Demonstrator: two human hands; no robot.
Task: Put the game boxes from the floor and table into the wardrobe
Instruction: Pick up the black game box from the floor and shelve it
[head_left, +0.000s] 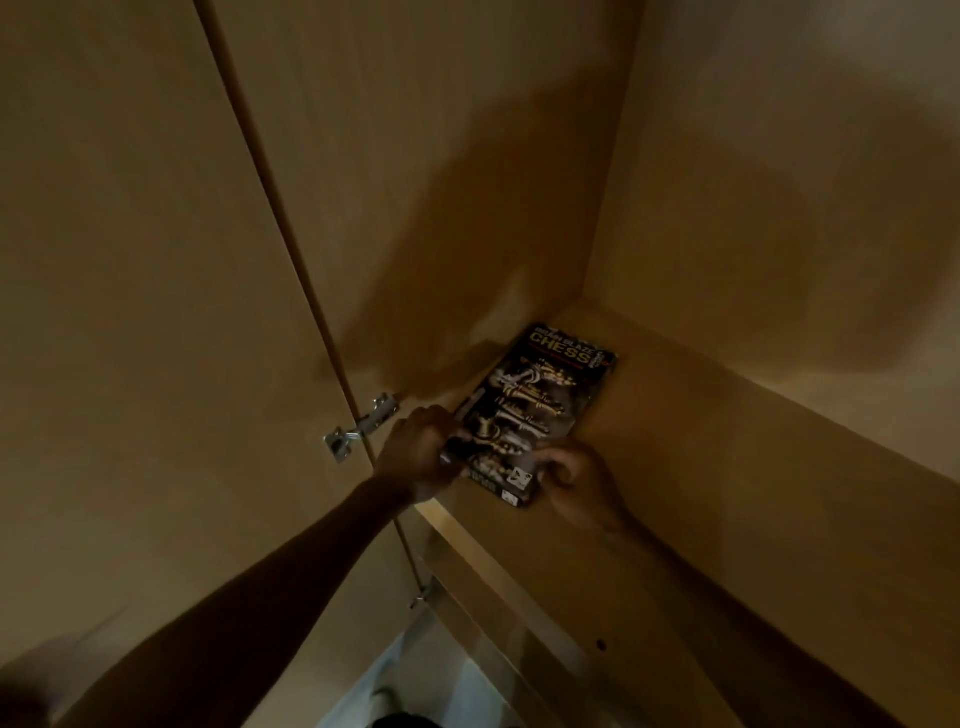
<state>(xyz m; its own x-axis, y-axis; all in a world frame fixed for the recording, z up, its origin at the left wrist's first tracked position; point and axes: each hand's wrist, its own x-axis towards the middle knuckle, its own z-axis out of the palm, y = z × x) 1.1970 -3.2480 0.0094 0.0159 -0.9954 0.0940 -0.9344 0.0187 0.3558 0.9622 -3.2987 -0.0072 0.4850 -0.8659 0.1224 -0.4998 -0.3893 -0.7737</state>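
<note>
A dark chess game box (540, 405) with chess pieces pictured on its lid lies flat on a wooden wardrobe shelf (701, 467), in the shelf's back left corner. My left hand (421, 452) grips the box's near left corner, fingers curled over the edge. My right hand (576, 478) rests against the box's near right corner with bent fingers. Both forearms reach up from the bottom of the view.
The open wardrobe door (130, 312) stands at the left, hung on a metal hinge (358, 426). A second hinge (423, 597) sits lower down. The wardrobe's side wall and back panel close in the shelf. Pale floor (415, 680) shows far below.
</note>
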